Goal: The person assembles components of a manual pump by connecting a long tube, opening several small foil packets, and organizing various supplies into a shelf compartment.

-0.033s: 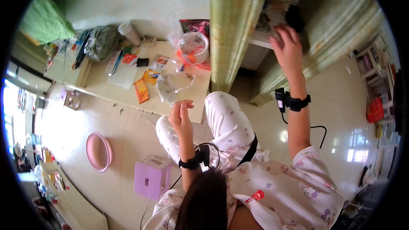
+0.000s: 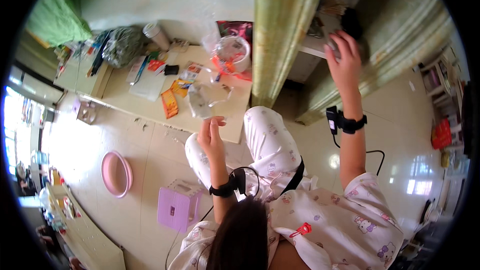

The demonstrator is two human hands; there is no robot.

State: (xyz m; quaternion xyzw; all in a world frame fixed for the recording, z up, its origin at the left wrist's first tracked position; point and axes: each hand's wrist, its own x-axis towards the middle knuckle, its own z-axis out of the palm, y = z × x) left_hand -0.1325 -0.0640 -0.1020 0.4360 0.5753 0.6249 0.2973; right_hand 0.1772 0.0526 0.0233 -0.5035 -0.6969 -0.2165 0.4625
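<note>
Reaching between curtains whose gap is exposing the shelf, the right hand is holding fingers half-bent, grip unclear. The left hand is hovering, loosely open and apparently empty, near the table's plastic bag.

right hand outstretched, fingers bent | left hand lower, loosely curled

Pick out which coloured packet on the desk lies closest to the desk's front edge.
The orange packet, left of the clear plastic bag; the others, such as the yellow packet and red packet, lie farther back.
</note>
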